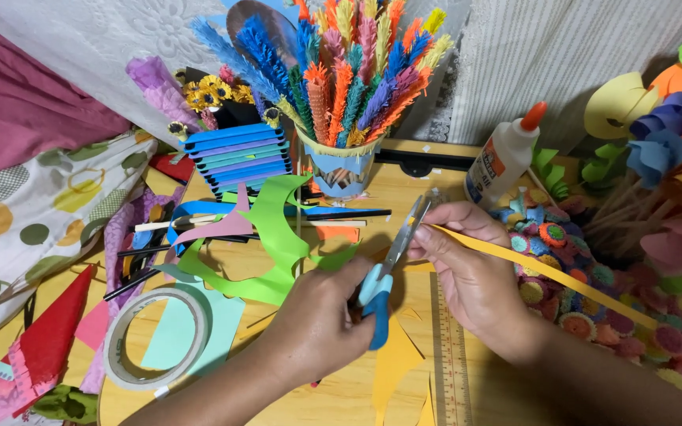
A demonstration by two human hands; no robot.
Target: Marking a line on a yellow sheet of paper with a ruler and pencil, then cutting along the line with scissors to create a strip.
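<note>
Wooden table (333, 394) carried paper scraps, with a cup of fringed paper stems (346, 83) at the back and a tape roll (155, 339) left of the hands. Left hand (321, 319) gripped blue-handled scissors (388, 268), fingers curled through the loops. Right hand (475, 272) pinched a yellow paper strip (546, 272) at the blades.

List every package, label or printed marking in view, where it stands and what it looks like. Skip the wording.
Glue bottle: stands tilted at the back right of the table, white with an orange cap.
Glue bottle label: on the bottle's front, orange and blue, partly turned away.
Ruler: flat on the table under the right hand, wooden, fine printed marks.
No signs or screens.
</note>
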